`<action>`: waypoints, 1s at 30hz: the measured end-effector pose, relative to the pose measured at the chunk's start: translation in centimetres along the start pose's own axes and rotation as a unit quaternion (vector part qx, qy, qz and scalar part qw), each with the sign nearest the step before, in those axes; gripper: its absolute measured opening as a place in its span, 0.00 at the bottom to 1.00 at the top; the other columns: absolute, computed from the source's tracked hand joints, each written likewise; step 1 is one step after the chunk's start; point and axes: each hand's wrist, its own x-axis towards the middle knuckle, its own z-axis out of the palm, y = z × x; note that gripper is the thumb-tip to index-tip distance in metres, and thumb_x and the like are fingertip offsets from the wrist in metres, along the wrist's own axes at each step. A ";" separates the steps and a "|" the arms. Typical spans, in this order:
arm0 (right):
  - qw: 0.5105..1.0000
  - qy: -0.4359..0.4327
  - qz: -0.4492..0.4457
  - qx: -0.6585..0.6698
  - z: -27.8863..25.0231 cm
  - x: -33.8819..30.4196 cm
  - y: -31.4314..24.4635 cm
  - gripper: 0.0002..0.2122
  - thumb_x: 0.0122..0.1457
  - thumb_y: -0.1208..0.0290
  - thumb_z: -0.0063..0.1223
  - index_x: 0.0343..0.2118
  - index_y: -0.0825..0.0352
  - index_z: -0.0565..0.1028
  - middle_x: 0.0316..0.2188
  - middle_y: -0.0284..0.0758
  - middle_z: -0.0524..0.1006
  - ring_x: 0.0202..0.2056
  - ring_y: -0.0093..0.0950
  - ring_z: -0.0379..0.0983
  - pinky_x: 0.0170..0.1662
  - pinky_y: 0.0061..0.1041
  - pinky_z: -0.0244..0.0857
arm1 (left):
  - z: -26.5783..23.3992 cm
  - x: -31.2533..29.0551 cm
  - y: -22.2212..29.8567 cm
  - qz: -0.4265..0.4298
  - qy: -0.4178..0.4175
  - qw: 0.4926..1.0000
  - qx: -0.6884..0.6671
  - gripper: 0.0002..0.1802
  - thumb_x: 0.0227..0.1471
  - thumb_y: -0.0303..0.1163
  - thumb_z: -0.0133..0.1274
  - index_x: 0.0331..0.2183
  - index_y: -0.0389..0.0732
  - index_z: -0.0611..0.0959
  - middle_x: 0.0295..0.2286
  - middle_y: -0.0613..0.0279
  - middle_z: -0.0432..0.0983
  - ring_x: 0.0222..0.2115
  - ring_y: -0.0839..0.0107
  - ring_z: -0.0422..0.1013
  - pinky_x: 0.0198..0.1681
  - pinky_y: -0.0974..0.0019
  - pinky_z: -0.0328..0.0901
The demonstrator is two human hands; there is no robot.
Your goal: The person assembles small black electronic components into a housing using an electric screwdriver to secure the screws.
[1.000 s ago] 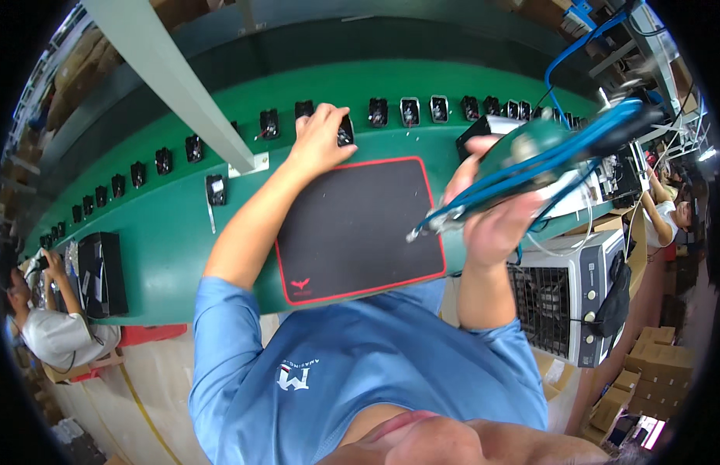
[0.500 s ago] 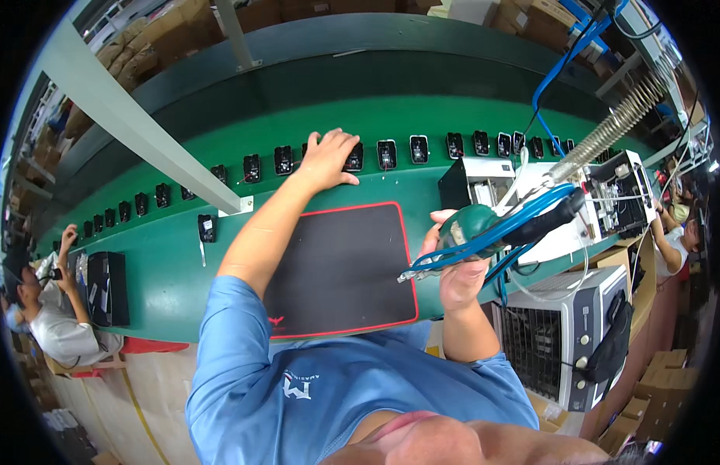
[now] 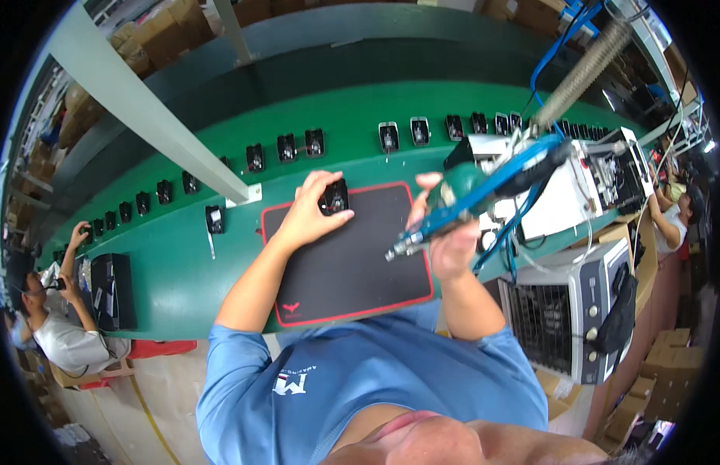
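My left hand is closed around a small black plastic housing at the top edge of the black mat with a red border. The housing is upright, its open side up; its inner parts are too small to make out. In my right hand is a power screwdriver with a green body and blue tubing along it. Its metal tip points down and left over the mat, apart from the housing. A coil spring rises from the tool's upper end.
Several similar housings stand in a row along the green bench. A grey post rises at left. One housing with a pale strip lies near its foot. A white machine stands at right, above an air cooler. Co-workers sit at both sides.
My left hand has taken a housing from the row and drawn it toward me onto the mat's edge. The screwdriver in my right hand has shifted slightly left and tilted. The mat has turned a little.
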 end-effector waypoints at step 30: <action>0.997 0.002 0.006 -0.076 8.1 0.1 0.1 0.48 0.53 0.21 0.29 0.48 0.73 0.68 0.19 0.36 0.72 0.21 0.25 0.70 0.25 0.22 0.67 | 3.8 -7.6 1.7 0.024 -0.001 1.000 -0.004 0.47 0.29 0.45 0.75 0.52 0.44 0.74 0.46 0.60 0.70 0.49 0.59 0.67 0.50 0.56 0.55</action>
